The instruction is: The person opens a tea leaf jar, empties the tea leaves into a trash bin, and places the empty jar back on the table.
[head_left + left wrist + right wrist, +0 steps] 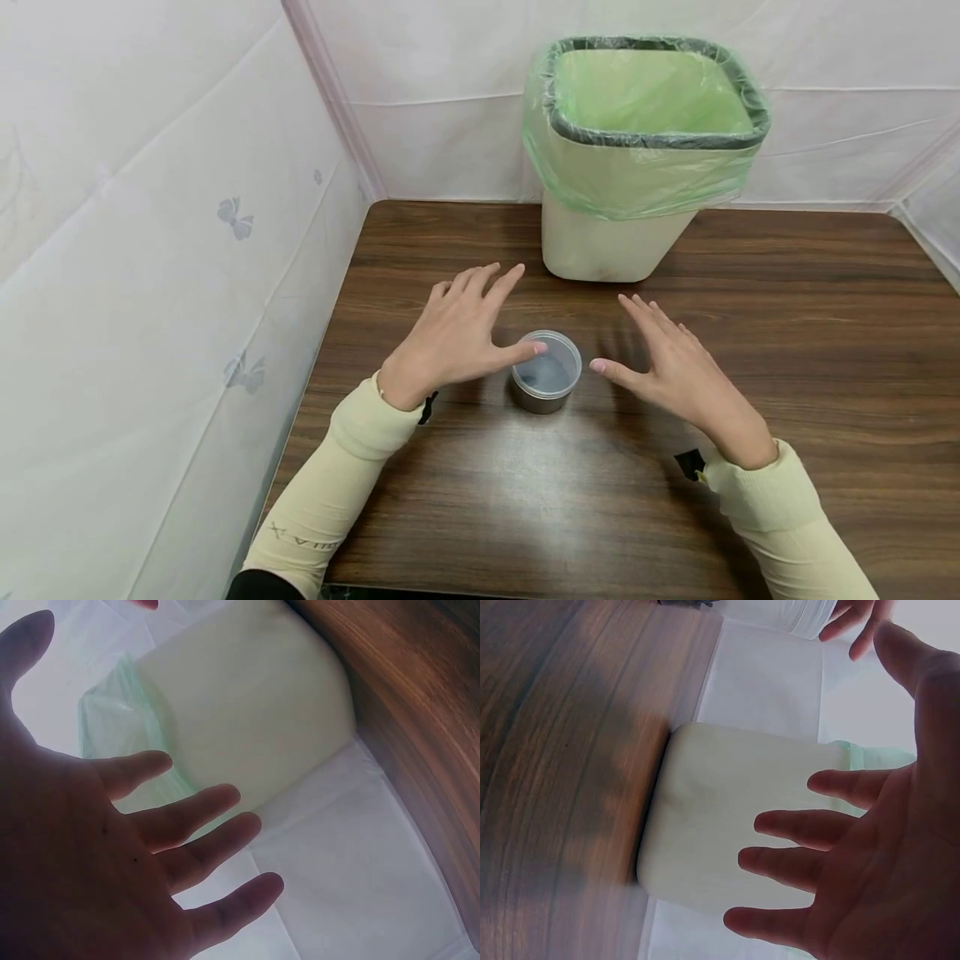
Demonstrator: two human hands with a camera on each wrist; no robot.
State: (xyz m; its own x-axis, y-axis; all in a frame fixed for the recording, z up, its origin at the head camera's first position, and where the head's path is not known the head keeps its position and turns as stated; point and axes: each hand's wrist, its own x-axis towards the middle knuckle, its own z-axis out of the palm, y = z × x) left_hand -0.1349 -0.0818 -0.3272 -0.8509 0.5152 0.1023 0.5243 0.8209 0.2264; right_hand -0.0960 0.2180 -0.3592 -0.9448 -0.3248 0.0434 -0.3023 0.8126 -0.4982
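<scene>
Near the lower edge of the head view we see two cream sleeves (352,467) reaching up the frame over a dark wood-grain table (525,517). At mid-frame the left hand (450,337) and the right hand (675,371) flank a small round container (545,383) with a clear lid and a metallic wall. Both hands are flat with fingers spread and straight, gripping nothing; the left thumb tip lies at the container's rim, though we cannot tell whether it touches, while the right thumb stands just beside it, apart. The wrist views confirm the splayed fingers (187,817) of each hand. We judge the work barely begun: the container stands upright on the table, lid on, not yet grasped or lifted. Farther up the frame stands a cream waste bin (607,242) lined with a green bag (645,175), backed by white sheeting (150,250)
</scene>
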